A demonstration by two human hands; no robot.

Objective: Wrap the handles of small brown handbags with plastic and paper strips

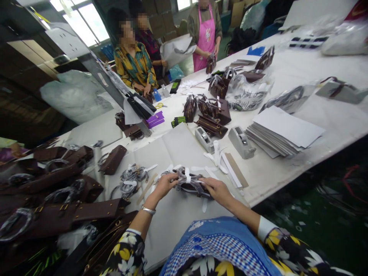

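Note:
A small dark brown handbag (198,188) lies on the table in front of me, with clear grey wrapping around its handles and a white strip across the middle. My left hand (166,184) grips its left end, thumb and fingers closed on the wrapping. At the right end, the fingers of my right hand (216,190) pinch the edge of the bag. Wrapped bundles of straps (130,182) lie to the left of my left hand. White strips (217,159) and flat card pieces (234,170) are spread beyond my right hand.
Many brown handbags (54,214) are piled at my left. Two tape dispensers (241,142), a stack of grey boards (283,132) and more bags (211,109) stand ahead. A metal post (102,76) rises at the left. Three people (135,65) work across the table.

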